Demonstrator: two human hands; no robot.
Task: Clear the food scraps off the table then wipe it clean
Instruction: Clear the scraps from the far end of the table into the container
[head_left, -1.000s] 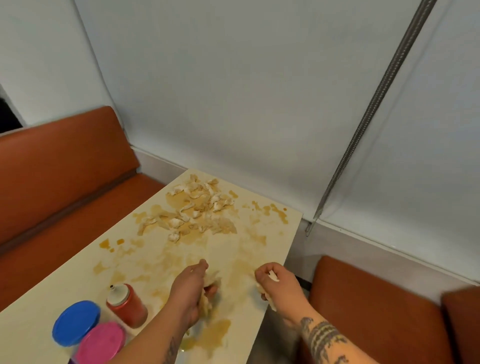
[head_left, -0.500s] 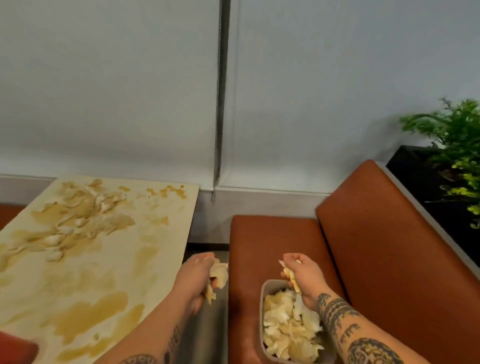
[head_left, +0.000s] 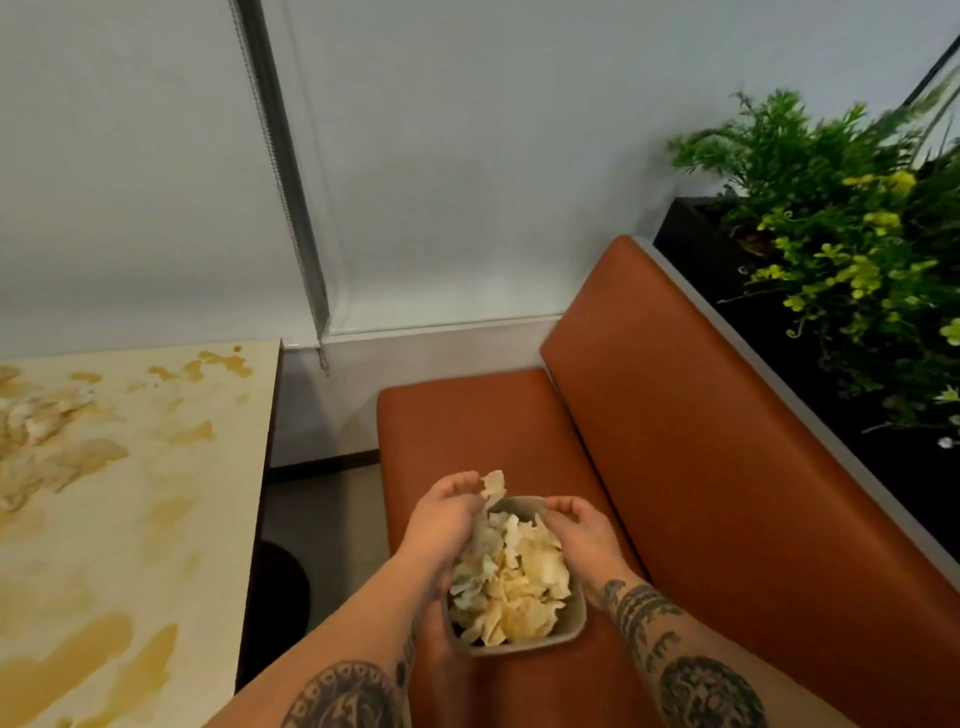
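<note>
A grey bin (head_left: 566, 631) full of pale food scraps (head_left: 511, 582) stands on the orange bench seat (head_left: 457, 421). My left hand (head_left: 447, 514) is over the bin's left rim and grips a few scraps, one sticking up from its fingers. Over the bin's right rim my right hand (head_left: 582, 525) curves loosely, and nothing shows in it. The cream table (head_left: 156, 514) at the left is smeared with brown sauce, and a heap of scraps (head_left: 36, 426) lies at its far left edge of view.
The bench's orange backrest (head_left: 727, 467) rises to the right of the bin. Behind it stands a black planter with green plants (head_left: 852, 218). A blind's bead chain (head_left: 291, 208) hangs against the white wall. A floor gap separates table and bench.
My view swung right from the table to the bench. Both hands carried scraps over to the bin; the right hand has let its scraps go, the left still holds some.
</note>
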